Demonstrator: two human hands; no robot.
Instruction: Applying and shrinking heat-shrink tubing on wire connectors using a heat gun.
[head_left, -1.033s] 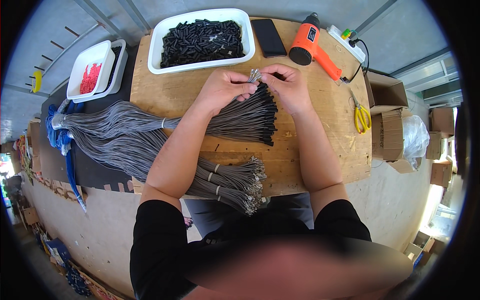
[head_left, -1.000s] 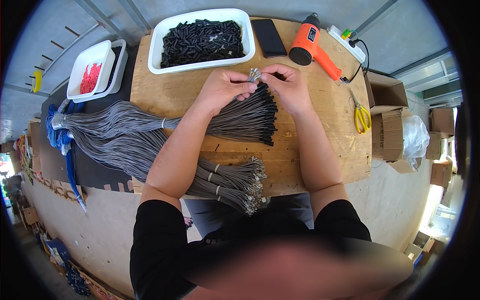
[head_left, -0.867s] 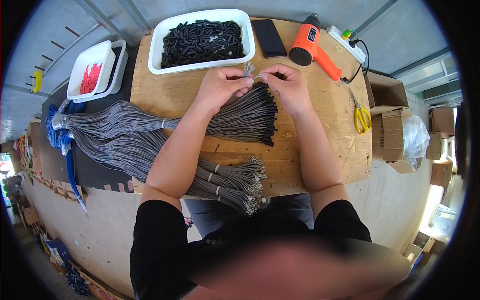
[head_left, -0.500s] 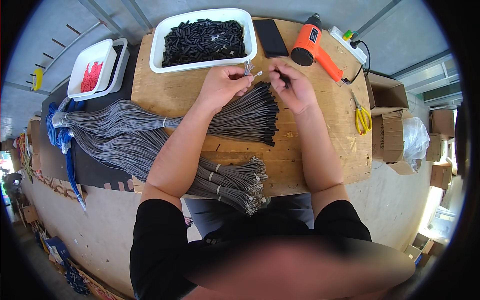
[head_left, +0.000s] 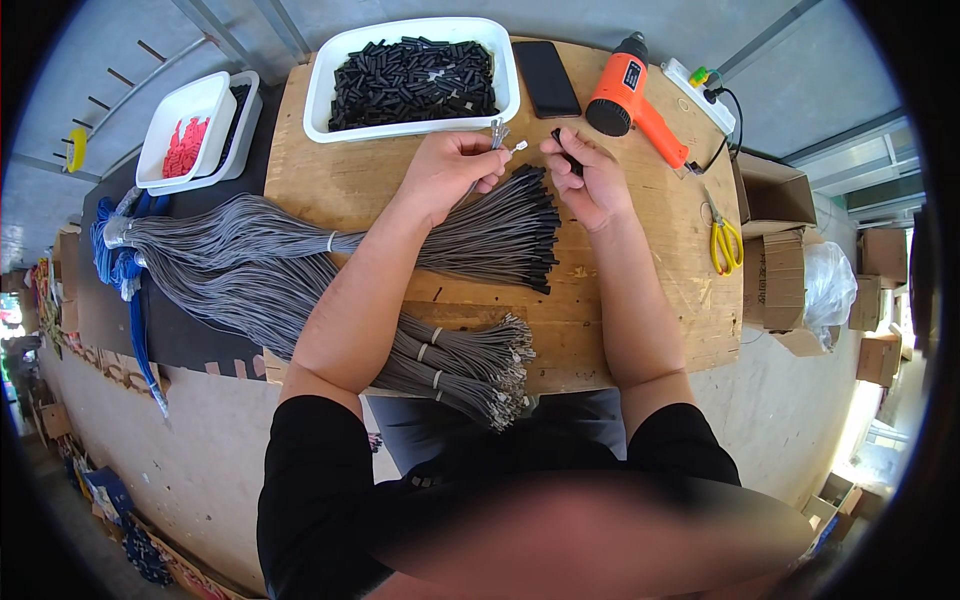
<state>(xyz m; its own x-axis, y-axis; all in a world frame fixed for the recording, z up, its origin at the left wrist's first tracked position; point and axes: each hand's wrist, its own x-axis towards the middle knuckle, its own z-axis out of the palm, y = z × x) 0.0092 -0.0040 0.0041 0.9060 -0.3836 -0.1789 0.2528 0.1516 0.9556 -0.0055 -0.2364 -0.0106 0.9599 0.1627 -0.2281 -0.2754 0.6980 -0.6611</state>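
Two hands join a grey wire end and a small black sleeve above a wooden counter (head_left: 640, 300).

The left hand (head_left: 447, 170) pinches a grey wire (head_left: 497, 135), its tip close to the right hand (head_left: 590, 180), whose fingers grip a black sleeve (head_left: 558, 140). Both hover over the black-tipped wire bundle (head_left: 500, 235). The white tray of black sleeves (head_left: 412, 75) sits just beyond at the far edge; bare wood lies rightward toward yellow scissors (head_left: 725, 243) near the counter's right edge. Cardboard boxes (head_left: 780, 250) stand beside it.

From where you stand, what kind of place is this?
Probably a small wire-assembly workshop: bundles of grey wires lie across a wooden workbench, beside a white tray of small black sleeves and an orange heat gun.
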